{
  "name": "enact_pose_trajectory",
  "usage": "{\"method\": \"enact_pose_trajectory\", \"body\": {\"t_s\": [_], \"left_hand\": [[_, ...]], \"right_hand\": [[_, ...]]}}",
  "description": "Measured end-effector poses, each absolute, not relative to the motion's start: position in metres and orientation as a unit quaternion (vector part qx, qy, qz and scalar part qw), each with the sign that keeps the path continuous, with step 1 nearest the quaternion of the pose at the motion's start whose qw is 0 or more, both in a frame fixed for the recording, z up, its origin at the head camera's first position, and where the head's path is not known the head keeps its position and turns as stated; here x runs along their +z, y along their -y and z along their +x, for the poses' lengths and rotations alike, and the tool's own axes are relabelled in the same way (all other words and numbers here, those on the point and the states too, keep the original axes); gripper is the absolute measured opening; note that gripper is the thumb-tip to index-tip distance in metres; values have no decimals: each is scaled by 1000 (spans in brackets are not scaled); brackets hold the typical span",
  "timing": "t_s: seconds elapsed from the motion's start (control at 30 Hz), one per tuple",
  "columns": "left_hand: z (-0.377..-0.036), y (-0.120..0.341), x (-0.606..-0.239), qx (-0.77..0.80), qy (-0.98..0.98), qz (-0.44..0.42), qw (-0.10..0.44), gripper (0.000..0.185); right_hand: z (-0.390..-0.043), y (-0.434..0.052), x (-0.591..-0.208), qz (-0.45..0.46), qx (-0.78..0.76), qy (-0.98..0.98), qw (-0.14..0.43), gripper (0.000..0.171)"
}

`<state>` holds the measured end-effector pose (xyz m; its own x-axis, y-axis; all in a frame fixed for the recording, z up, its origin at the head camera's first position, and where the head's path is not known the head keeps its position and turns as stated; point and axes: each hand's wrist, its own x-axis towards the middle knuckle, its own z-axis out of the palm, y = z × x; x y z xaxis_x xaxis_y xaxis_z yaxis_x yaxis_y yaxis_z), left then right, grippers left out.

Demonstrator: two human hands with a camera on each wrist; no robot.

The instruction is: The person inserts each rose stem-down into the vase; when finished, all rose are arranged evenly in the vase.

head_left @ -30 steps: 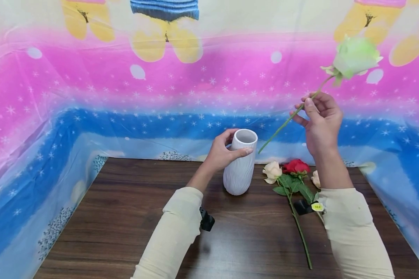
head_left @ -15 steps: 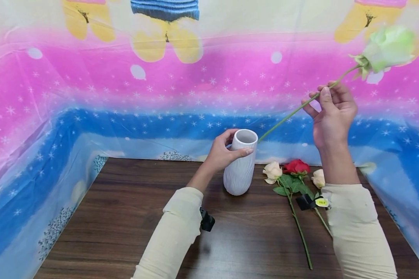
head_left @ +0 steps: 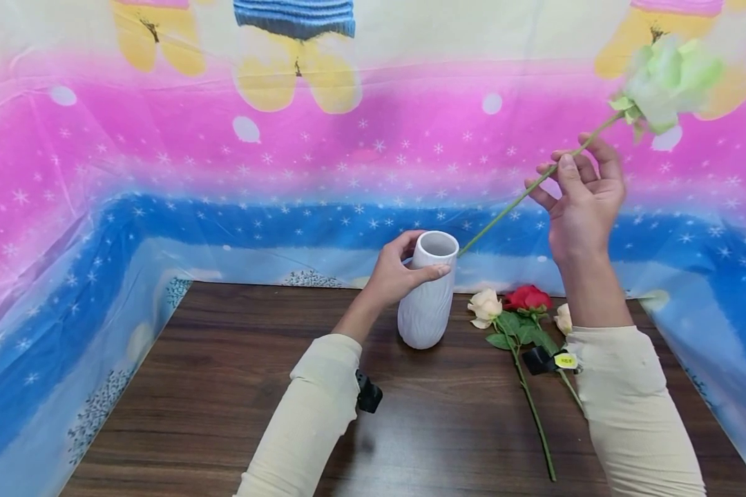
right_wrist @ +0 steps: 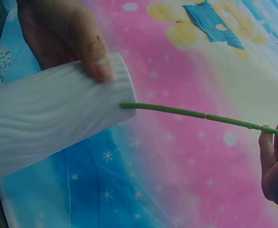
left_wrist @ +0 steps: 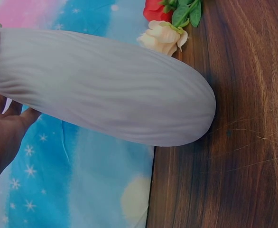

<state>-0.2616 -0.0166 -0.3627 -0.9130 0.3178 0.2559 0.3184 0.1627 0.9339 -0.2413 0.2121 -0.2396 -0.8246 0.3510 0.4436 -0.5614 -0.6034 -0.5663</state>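
Tag (head_left: pixel 566 360) by roses (head_left: pixel 510 304), yellow, its writing perhaps too small.

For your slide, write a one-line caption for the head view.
Left hand steadies a white vase while right hand brings a green rose stem to its mouth.

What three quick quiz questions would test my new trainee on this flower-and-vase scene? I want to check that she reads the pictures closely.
1. True or false: the left hand grips the white vase near its rim.
2. Where is the tip of the green rose's stem? A. deep inside the vase; B. at the vase's rim; C. lying on the table.
3. Fill in: the right hand pinches the stem below the pale ____ bloom.

Key: 1 true; 2 B; 3 green.
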Motion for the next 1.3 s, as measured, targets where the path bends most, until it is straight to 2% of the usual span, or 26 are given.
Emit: {"method": "enact_pose_trajectory", "body": {"t_s": [0.3,0.9,1.3], "left_hand": [[-263,16,-363,-612,763,-207,-1,65],[-264,16,-363,-615,760,-210,0,64],[-264,16,-363,-617,759,-209,-3,64]], "right_hand": [[-242,-207,-232,174,868,359,296,25],[-252,-184,-254,172,822,468,275,15],[-259,-166,-274,196,772,552,247,34]]}}
